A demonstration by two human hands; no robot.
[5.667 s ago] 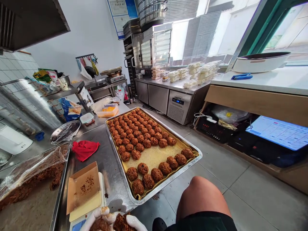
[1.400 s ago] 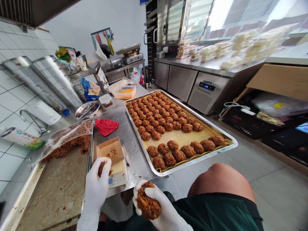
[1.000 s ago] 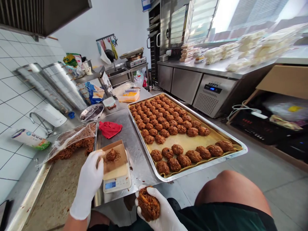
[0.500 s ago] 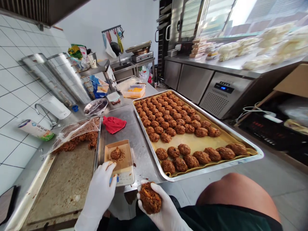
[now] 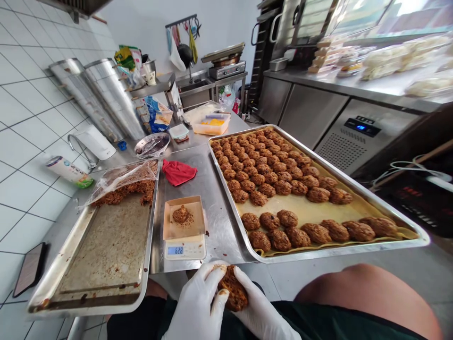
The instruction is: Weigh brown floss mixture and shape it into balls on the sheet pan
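Observation:
A dark brown, rough-textured ball of shredded filling [image 5: 236, 293] is held low in front of my lap, beyond the near edge of the steel table. My right hand [image 5: 260, 309], in a white glove, cups it from the right. From the other side my gloved left hand [image 5: 196, 304] presses thumb and fingers against it. A digital scale [image 5: 196, 250] behind the hands reads about 62.8. On it rests a square paper tray [image 5: 171, 231] with a small brown lump [image 5: 180, 215] and crumbs inside.
To the right, a large metal tray [image 5: 332, 251] carries rows of similar balls on yellowish lining. At left, another tray [image 5: 106, 250] holds loose brown filling [image 5: 130, 193] under plastic film. A red cloth [image 5: 179, 173] lies between them. Farther back is a plastic container [image 5: 211, 125].
My left hand has come away from the paper tray, down and right, onto the ball in my right hand. The scale's display is now uncovered. The whole view has shifted slightly.

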